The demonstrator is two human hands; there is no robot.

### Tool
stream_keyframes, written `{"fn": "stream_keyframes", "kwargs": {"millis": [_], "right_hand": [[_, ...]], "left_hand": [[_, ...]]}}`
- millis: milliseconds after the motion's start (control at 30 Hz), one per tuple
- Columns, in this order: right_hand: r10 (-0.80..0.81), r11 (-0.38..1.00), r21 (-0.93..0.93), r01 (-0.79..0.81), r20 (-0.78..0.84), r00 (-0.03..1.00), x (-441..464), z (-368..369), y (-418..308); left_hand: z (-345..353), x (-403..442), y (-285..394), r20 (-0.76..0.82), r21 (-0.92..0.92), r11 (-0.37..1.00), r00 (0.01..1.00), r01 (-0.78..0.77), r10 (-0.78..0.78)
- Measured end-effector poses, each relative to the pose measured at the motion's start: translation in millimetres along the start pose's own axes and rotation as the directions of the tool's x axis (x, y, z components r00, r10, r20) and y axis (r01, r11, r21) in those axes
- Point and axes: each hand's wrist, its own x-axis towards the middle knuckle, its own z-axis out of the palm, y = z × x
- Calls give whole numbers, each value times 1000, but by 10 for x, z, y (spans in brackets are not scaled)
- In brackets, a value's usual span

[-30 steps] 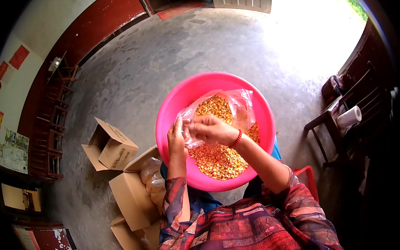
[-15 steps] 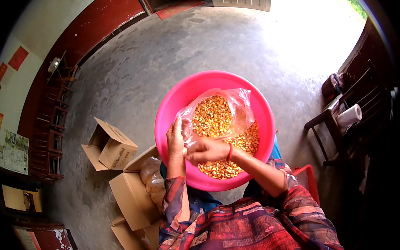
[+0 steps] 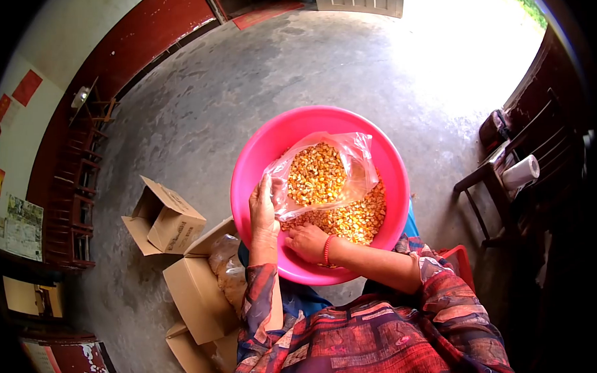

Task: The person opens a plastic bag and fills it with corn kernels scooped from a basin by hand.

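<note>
A pink basin (image 3: 251, 158) holds loose yellow-orange corn kernels (image 3: 365, 214). On top of them lies a clear plastic bag (image 3: 358, 159), with more kernels inside it. My left hand (image 3: 264, 214) is upright at the basin's left side, its fingers closed on the near left edge of the bag. Lower in the basin, my right hand (image 3: 307, 243) rests on the loose kernels below the bag. Its fingers curl down among the kernels, and what they hold is hidden. A red bracelet (image 3: 327, 249) circles my right wrist.
Cardboard boxes (image 3: 196, 298) stand on the floor to my left, one with filled plastic bags (image 3: 230, 271) inside. Wooden chairs (image 3: 72, 214) line the left wall. To the right is a dark chair (image 3: 486, 186) bearing a white roll (image 3: 521, 172). Bright light enters at upper right.
My right hand has moved from beside my left hand down onto the loose kernels. My left hand keeps its hold on the bag, which has barely shifted.
</note>
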Motion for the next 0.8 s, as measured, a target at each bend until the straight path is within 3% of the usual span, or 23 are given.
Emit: {"fn": "stream_keyframes", "kwargs": {"millis": [100,200,433,500,533,567,600,633,733,800], "right_hand": [[21,993,113,-32,101,995,-20,28,21],[23,996,80,-39,199,980,-41,-87,12],[18,951,301,-76,191,981,-11,-247,-14],[-82,795,588,148,-138,987,46,-152,24],[-82,796,588,148,-137,987,62,-167,12],[103,446,890,-95,54,993,77,-191,6],[178,-28,953,-303,303,936,87,-299,-24],[191,-98,913,-396,407,893,58,-499,-31],[155,-159,895,-417,440,884,31,-522,34],[50,91,884,-458,455,889,22,-434,56]], "left_hand": [[-15,4,-7,11,-5,1000,1000,4,-4],[-9,5,-5,6,5,1000,1000,-4,4],[-24,12,-18,-4,4,1000,1000,-5,5],[-23,9,-13,-1,5,1000,1000,-6,6],[-24,8,-10,1,7,1000,1000,-7,7],[-30,11,-14,1,6,1000,1000,-7,7],[-38,18,-24,-11,9,1000,1000,-3,3],[-43,22,-29,-22,11,1000,1000,1,-1],[-36,21,-31,-30,17,1000,1000,3,-3],[-37,22,-30,-8,13,1000,1000,-8,8]]}}
